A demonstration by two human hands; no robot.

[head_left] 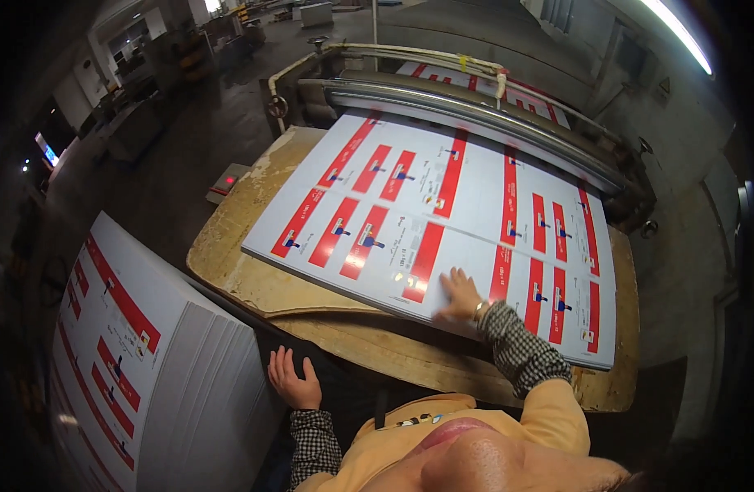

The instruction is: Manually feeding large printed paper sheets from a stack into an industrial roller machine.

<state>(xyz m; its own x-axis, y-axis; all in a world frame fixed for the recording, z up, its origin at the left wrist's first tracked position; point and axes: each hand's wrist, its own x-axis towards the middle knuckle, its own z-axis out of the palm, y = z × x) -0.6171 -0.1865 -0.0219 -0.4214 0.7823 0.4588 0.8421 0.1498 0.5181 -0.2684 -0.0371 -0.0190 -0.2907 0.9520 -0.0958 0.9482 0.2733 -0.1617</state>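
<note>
My right hand [460, 297] rests, fingers spread, on the near edge of a large white printed sheet [467, 234] with red bands and small blue figures. That sheet lies on a worn wooden feed board [229, 275], its far edge up against the metal rollers [475, 115] of a machine. More sheets seem to lie beneath it, as its near edge looks thick. My left hand [294, 379] hangs low with its fingers apart, holding nothing. It is nearest to a tall stack of similar printed sheets [201, 361] at the left; whether it touches the stack is unclear.
Beyond the rollers, another printed sheet [430, 75] shows. A pipe frame [410, 47] with a handwheel [277, 107] spans the rollers. Left of the board is a small box with a red light [227, 182]. A wall [680, 107] runs along the right.
</note>
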